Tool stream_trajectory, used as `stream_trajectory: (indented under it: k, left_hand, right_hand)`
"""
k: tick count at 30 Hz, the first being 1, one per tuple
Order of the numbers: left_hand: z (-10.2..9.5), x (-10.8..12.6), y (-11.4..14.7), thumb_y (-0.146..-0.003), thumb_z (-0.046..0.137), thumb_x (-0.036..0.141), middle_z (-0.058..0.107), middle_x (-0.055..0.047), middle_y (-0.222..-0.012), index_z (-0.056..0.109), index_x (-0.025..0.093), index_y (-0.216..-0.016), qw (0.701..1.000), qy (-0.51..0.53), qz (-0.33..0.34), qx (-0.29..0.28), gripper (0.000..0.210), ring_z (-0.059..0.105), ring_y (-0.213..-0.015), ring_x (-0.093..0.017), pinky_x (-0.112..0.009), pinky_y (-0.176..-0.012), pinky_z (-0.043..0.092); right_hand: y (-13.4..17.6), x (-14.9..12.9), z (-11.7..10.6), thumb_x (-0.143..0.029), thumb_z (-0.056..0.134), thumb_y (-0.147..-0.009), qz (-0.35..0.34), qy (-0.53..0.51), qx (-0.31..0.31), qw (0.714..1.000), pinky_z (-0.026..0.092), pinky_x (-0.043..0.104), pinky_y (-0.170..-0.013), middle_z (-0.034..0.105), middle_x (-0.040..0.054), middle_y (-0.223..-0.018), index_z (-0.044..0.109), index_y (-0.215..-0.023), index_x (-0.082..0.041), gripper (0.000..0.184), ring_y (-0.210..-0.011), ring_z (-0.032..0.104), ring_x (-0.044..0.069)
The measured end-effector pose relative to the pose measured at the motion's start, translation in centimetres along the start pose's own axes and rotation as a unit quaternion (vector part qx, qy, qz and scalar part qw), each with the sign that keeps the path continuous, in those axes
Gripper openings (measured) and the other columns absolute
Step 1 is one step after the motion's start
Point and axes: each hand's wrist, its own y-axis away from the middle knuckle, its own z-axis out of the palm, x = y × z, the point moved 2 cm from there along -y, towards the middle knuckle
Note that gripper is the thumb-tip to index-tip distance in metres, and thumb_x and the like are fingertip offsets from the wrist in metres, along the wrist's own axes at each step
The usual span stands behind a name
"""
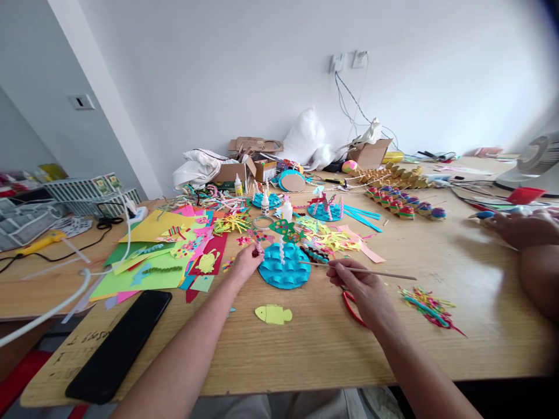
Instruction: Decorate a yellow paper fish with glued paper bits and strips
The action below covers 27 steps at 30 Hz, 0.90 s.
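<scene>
A round blue disc [286, 280] with wavy paper ridges lies on the table between my hands. A pale twisted stem [282, 254] stands up from it, with a green paper fish with dots [283, 228] above. My left hand [245, 266] is closed at the disc's left edge, pinching a short pale pink twisted stem [259, 250]. My right hand [356, 284] grips a thin wooden stick [388, 273], its tip reaching over the disc's right side. Red-handled scissors [353, 308] lie partly hidden under my right hand. A yellow-green paper fish [273, 314] lies in front of the disc.
A black phone [120, 346] lies at left, near coloured paper sheets [131, 256]. Glue bottles [265, 203] and another decorated blue disc [325, 214] stand behind. Pipe-cleaner scraps [430, 308] lie at right. Another person's hand [524, 227] rests at the far right.
</scene>
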Motion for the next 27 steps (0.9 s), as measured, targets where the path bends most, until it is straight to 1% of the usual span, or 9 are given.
stream_trajectory:
  k: [4, 7, 9, 12, 15, 18, 24, 27]
  left_hand:
    - [-0.1, 0.0, -0.2, -0.066, 0.054, 0.013, 0.057, 0.001, -0.070, 0.049, 0.017, -0.068, 1.000, 0.003, 0.000, -0.011, 0.006, 0.055, -0.068, -0.012, -0.024, -0.068, 0.044]
    - [-0.1, -0.2, -0.3, -0.067, 0.054, 0.013, 0.058, 0.001, -0.070, 0.050, 0.016, -0.069, 1.000, 0.002, 0.002, -0.024, 0.005, 0.055, -0.068, -0.012, -0.024, -0.069, 0.044]
    - [-0.2, -0.3, -0.4, -0.069, 0.052, 0.014, 0.058, 0.002, -0.068, 0.051, 0.016, -0.069, 0.999, 0.001, 0.002, -0.034, 0.003, 0.056, -0.067, -0.012, -0.024, -0.068, 0.045]
    - [-0.2, -0.4, -0.6, -0.071, 0.052, 0.016, 0.059, 0.002, -0.066, 0.051, 0.016, -0.070, 0.999, -0.006, -0.002, -0.042, 0.001, 0.057, -0.065, -0.012, -0.024, -0.068, 0.045]
    - [-0.2, -0.6, -0.7, -0.071, 0.052, 0.016, 0.061, 0.002, -0.068, 0.053, 0.016, -0.070, 0.999, -0.018, -0.009, -0.040, 0.001, 0.057, -0.067, -0.012, -0.023, -0.067, 0.045]
    - [-0.1, -0.9, -0.8, -0.071, 0.050, 0.016, 0.062, 0.001, -0.069, 0.053, 0.016, -0.072, 0.999, -0.025, -0.014, -0.037, 0.003, 0.057, -0.067, -0.012, -0.023, -0.067, 0.045]
    - [0.4, -1.8, -1.1, -0.071, 0.050, 0.013, 0.061, 0.003, -0.062, 0.050, 0.017, -0.068, 0.999, -0.018, -0.011, -0.047, 0.005, 0.058, -0.062, -0.011, -0.023, -0.067, 0.046]
    - [0.4, -2.0, -1.2, -0.071, 0.050, 0.014, 0.061, 0.003, -0.063, 0.049, 0.017, -0.068, 0.999, -0.014, -0.009, -0.047, 0.005, 0.058, -0.062, -0.011, -0.023, -0.066, 0.046]
  right_hand:
    - [-0.1, -1.4, 2.7, -0.042, 0.058, -0.071, -0.044, 0.055, -0.091, 0.993, 0.048, 0.029, -0.060, 0.062, 0.0038, -0.067, 0.062, -0.081, -0.018, 0.027, -0.064, 0.059, 0.016]
    - [-1.0, -1.3, 5.2, -0.037, 0.050, -0.076, -0.073, 0.104, -0.145, 0.981, 0.048, 0.028, -0.057, 0.062, 0.0036, -0.068, 0.060, -0.084, -0.017, 0.024, -0.063, 0.059, 0.016]
    - [-2.0, -0.8, 6.5, -0.033, 0.050, -0.076, -0.081, 0.118, -0.163, 0.976, 0.048, 0.028, -0.056, 0.062, 0.0034, -0.068, 0.061, -0.083, -0.017, 0.020, -0.063, 0.059, 0.016]
    - [-3.2, 0.2, 7.9, -0.028, 0.049, -0.075, -0.084, 0.128, -0.179, 0.972, 0.048, 0.027, -0.056, 0.062, 0.0030, -0.067, 0.062, -0.080, -0.018, 0.017, -0.063, 0.059, 0.016]
    - [-3.6, 0.9, 8.7, -0.025, 0.048, -0.074, -0.082, 0.141, -0.193, 0.968, 0.048, 0.027, -0.054, 0.062, 0.0030, -0.066, 0.062, -0.077, -0.018, 0.016, -0.061, 0.059, 0.016]
    - [-3.6, 1.2, 8.9, -0.024, 0.046, -0.074, -0.082, 0.158, -0.196, 0.964, 0.047, 0.026, -0.052, 0.062, 0.0033, -0.065, 0.062, -0.076, -0.018, 0.017, -0.060, 0.059, 0.016]
    - [-2.8, 0.7, 8.8, -0.023, 0.048, -0.072, -0.089, 0.195, -0.201, 0.956, 0.042, 0.024, -0.049, 0.062, 0.0021, -0.062, 0.064, -0.076, -0.018, 0.017, -0.056, 0.055, 0.014]
    - [-2.7, 0.7, 8.7, -0.024, 0.047, -0.073, -0.091, 0.201, -0.201, 0.954, 0.043, 0.024, -0.050, 0.063, 0.0032, -0.064, 0.064, -0.077, -0.017, 0.019, -0.057, 0.056, 0.015]
